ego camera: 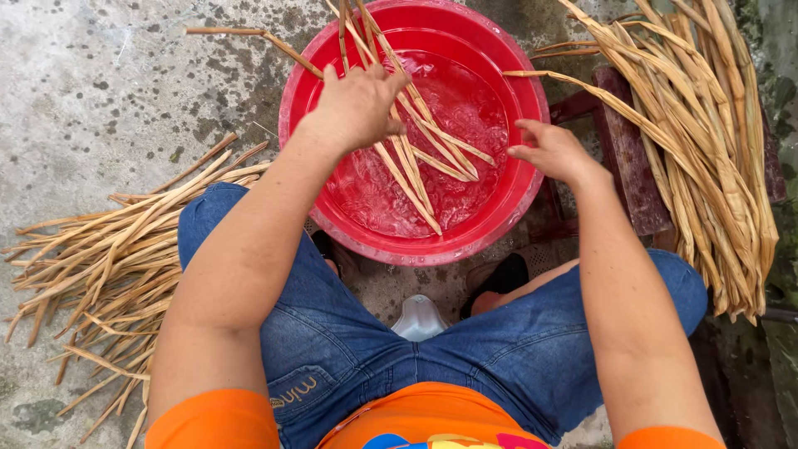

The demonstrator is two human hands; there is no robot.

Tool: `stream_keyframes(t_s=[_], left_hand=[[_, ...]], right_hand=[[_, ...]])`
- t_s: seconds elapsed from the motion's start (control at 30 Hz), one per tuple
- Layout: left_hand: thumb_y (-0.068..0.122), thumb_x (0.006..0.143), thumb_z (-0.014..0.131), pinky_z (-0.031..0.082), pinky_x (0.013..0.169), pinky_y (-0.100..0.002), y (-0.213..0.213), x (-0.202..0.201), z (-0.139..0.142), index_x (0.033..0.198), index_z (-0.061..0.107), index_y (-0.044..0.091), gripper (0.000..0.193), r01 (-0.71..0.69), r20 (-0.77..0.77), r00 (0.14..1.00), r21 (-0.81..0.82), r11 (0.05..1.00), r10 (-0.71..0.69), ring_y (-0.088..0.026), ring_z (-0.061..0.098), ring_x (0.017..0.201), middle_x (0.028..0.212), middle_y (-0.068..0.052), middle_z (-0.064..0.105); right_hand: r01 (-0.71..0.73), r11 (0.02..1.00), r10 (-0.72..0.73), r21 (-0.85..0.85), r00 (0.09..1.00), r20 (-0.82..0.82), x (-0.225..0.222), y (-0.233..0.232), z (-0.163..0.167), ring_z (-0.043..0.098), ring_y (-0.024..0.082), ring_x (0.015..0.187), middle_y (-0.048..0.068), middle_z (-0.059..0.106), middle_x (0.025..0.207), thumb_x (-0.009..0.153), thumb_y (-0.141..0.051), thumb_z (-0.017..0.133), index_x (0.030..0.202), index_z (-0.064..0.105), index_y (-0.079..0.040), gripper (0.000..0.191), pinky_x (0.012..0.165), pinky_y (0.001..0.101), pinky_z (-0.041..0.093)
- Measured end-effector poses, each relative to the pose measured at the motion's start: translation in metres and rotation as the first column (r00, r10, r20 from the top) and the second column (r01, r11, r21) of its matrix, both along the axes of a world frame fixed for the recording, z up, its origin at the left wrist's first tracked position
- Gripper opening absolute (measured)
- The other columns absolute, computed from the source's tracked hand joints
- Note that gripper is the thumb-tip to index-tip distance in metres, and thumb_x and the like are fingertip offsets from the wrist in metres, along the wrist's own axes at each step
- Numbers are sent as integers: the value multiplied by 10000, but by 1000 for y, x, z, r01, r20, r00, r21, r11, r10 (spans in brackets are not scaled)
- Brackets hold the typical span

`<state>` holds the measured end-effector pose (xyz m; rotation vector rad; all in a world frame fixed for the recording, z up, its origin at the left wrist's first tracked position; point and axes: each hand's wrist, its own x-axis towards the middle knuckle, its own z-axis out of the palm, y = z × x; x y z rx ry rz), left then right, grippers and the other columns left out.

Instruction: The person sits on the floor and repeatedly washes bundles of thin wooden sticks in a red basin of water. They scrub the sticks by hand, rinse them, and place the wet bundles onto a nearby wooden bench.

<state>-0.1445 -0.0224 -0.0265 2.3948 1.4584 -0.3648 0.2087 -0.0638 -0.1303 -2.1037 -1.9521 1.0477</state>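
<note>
Head view, only one: person sits over a red basin of water on the concrete floor. Left hand is above the basin's middle, grip clenched on a small bunch of dried reed strips; their lower ends dip into the water, their upper ends stick out past the basin's far rim. Right hand hovers over the basin's right edge, fingers loose and spread, grip released, holding nothing. Step, as I judge it: soaking the strips, the bunch partly in the water. Next move likely calls for the free hand to press or gather the wet ends so that they go fully under, while the bunch stays together. Left of the basin, a loose pile of strips lies on the floor. Right of the basin, a thicker bundle rests on a dark wooden stool.
</note>
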Motion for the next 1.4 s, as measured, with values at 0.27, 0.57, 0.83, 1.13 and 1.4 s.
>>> stream_keyframes(t_s=[0.27,0.57,0.83,1.13,1.4], left_hand=[[521,867,723,363,1081,-628,-4,-20,32,1530,388,226,799,-17,97,995,5,1000,16,-283,596,1211,1293,-124,612],[534,889,711,446,1028,-580,10,-38,31,1509,411,184,773,-77,76,994,-83,994,84,-294,611,1202,1281,-147,622],[519,897,691,560,909,-481,21,-36,-7,1470,446,169,715,-70,24,997,-171,983,75,-272,645,1163,1255,-143,639],[718,1001,412,532,983,-449,17,4,-89,1219,705,49,762,-145,-49,989,-394,908,137,-212,693,1127,1186,-113,713],[458,1070,643,661,816,-457,23,57,-103,1400,354,-28,654,-251,449,109,-851,462,887,-340,688,1048,1133,-242,550]], right_hand=[[195,980,-187,52,975,-118,-55,37,-98,314,341,1502,203,289,1642,820,-516,830,1635,208,-113,1101,1230,478,295],[-212,954,252,-212,950,183,-227,24,-110,363,452,1384,334,202,1559,808,-476,881,1570,-189,-214,1340,1144,628,256],[95,693,-531,-715,738,-417,-215,-13,-154,592,289,853,369,616,1263,1130,-388,471,1487,540,-107,459,747,488,553],[-121,761,-57,-637,966,-251,-185,29,-82,536,146,568,51,663,727,976,-135,653,1041,707,-65,110,482,295,456],[-299,954,300,32,954,-25,-173,33,53,695,281,776,142,700,840,961,-168,644,1177,566,25,299,677,428,545]])
